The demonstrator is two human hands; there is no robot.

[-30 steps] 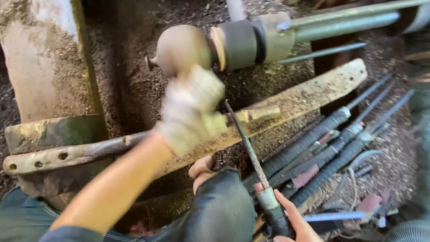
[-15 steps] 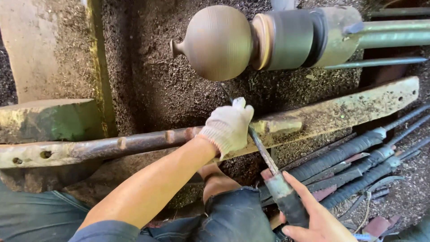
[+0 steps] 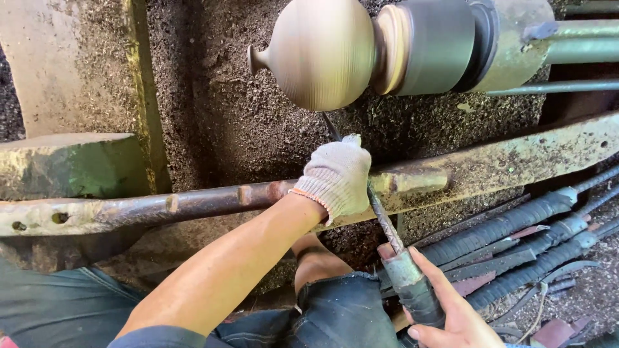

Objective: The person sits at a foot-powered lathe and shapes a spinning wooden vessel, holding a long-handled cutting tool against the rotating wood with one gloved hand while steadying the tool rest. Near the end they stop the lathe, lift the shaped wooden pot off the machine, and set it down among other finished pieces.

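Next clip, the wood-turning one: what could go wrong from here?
The gloved left hand steadies the turning tool on the metal rest bar, close under the round wooden workpiece; the glove might catch. The bare right hand alone grips the handle, so a dig-in may wrench the tool loose.

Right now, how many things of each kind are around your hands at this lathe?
Gloved left hand: 1
Bare right hand: 1
Turning chisel in hand: 1
Rounded wooden workpiece on the lathe: 1
Rusty tool rest bar: 1
Spare wrapped-handle tools lying at right: at least 3; the pile overlaps, so no exact count
Total: at least 8
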